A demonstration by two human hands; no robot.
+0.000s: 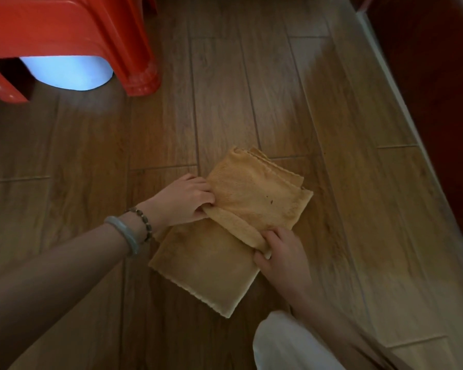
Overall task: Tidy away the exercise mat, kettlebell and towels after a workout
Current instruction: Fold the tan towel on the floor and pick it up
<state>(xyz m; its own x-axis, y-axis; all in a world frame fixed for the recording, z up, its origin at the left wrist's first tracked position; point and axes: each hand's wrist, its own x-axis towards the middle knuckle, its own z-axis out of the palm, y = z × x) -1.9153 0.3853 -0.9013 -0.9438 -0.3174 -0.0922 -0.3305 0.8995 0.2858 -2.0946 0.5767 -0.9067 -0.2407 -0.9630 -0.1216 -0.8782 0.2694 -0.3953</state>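
Wood-plank floor [225, 89] spreads under both hands. A red plastic stool [72, 30] stands well beyond the left hand. The tan towel [225, 236] lies half-folded between the hands; left hand [183, 201] and right hand [282, 259] each pinch its folded edge. A pale bangle [126, 233] circles the left wrist.

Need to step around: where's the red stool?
In the head view's upper left, the red stool stands on the wooden floor, beyond the left hand.
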